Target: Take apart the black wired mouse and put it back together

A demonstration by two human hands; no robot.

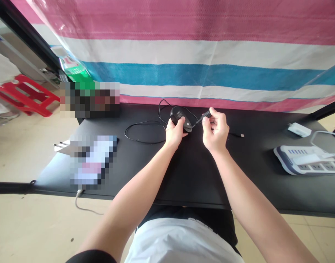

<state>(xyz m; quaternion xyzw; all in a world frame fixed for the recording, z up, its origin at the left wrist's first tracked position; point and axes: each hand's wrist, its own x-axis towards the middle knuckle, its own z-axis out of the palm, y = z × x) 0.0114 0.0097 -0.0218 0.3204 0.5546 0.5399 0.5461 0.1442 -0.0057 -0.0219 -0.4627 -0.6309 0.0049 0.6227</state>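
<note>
Near the middle of the black table, my left hand [175, 133] is closed around a black computer mouse [178, 114], its labelled underside facing up. A thin black screwdriver [206, 115] is pinched between the thumb and fingers of my right hand [216, 129]. Its slim shaft slants down to the left, with the tip at the near end of the mouse; whether it touches a screw is too small to tell. The black cable [141, 141] loops on the table behind and left of the mouse. A USB plug [242, 135] lies right of my right hand.
To the left lie a phone [94, 160], blurred out, with a cable plugged in, and a white charger [62, 146]. At right are a power strip [288, 164] and a white adapter [299, 129]. A green-labelled bottle [79, 75] stands back left. Striped sheeting [183, 51] hangs behind the table [200, 175].
</note>
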